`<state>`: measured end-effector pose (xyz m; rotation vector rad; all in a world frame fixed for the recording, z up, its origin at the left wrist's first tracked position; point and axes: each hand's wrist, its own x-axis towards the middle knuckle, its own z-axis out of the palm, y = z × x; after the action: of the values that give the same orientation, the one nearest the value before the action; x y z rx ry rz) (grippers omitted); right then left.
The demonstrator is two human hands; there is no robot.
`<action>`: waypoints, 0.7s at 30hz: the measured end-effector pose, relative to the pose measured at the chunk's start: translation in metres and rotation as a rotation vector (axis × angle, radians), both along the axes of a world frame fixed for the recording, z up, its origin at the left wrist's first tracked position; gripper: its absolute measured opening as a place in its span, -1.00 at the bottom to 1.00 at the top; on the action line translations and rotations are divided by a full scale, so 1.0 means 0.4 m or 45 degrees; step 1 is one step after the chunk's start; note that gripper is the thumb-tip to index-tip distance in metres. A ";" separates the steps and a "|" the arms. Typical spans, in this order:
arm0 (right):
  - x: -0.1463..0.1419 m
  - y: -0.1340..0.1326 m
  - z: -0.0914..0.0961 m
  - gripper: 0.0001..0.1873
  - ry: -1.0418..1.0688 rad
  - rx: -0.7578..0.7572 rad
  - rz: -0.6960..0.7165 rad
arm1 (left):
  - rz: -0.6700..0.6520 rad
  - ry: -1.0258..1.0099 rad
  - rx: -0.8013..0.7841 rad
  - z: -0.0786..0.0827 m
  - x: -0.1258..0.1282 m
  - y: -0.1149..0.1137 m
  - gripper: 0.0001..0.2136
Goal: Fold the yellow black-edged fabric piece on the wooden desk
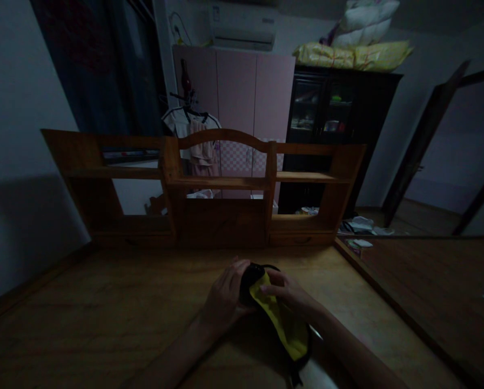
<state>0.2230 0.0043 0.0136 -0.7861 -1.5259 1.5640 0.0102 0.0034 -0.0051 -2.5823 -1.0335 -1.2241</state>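
My left hand point(224, 294) is curled around the left side of a small dark object point(250, 281) that sits on the wooden desk point(104, 302). A yellow cloth point(284, 324) lies over that object and trails toward me. My right hand point(288, 294) presses the cloth against the object with its fingers together. The room is dim, and I cannot make out what the dark object is.
A wooden shelf unit point(221, 189) with open compartments stands along the desk's far edge. Behind it are a pink wardrobe point(246, 97), hanging clothes point(193, 135) and a dark glass-door cabinet point(335, 119) topped with bedding. A second wooden surface point(428, 292) adjoins on the right.
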 end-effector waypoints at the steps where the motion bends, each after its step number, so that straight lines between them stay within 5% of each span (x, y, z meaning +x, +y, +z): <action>1: 0.000 0.001 -0.002 -0.53 -0.003 0.021 0.002 | -0.001 0.002 0.005 -0.002 -0.001 0.002 -0.16; 9: -0.008 0.017 -0.031 -0.56 -0.090 0.092 -0.209 | -0.038 0.028 -0.025 0.000 0.000 0.000 -0.13; 21: -0.016 0.016 -0.021 -0.60 -0.163 0.164 -0.249 | -0.042 0.036 0.013 0.000 0.005 -0.003 -0.14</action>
<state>0.2164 0.0106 0.0052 -0.9458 -1.5729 1.2810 0.0122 0.0022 -0.0050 -2.6110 -0.9808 -1.1930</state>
